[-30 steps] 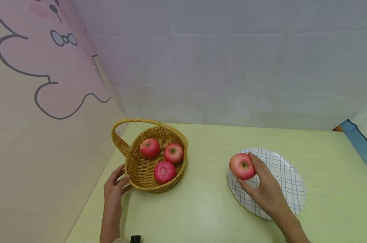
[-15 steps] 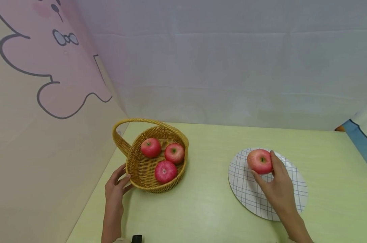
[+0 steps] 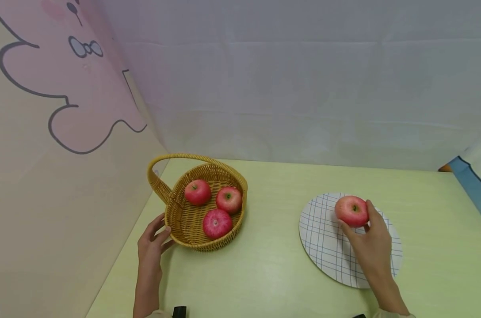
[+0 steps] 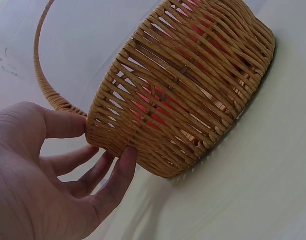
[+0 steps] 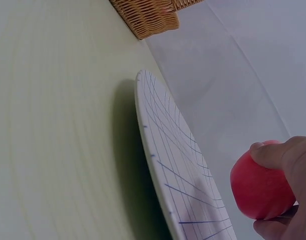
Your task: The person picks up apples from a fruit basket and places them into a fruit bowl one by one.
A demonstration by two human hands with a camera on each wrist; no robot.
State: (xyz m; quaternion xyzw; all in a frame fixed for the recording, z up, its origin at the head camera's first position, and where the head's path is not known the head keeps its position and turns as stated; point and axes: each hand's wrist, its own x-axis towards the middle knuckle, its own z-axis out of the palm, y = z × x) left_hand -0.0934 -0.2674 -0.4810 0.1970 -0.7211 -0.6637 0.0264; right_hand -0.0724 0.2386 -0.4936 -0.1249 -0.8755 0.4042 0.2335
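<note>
Some of the checked plate (image 3: 322, 234) is hidden behind the right hand (image 3: 371, 245), whose thumb and fingers pinch an apple (image 3: 351, 211) over it! The left hand (image 3: 150, 244) touches the basket (image 3: 214, 245), fingertips partly hidden; whether that's a pinch, can't tell. Count them: one plate, one basket, three apples inside (image 3: 217, 224), four altogether.

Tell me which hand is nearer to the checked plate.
Right. The right hand is over the plate, holding an apple above it. The left hand is away to the plate's left, touching the basket.
</note>
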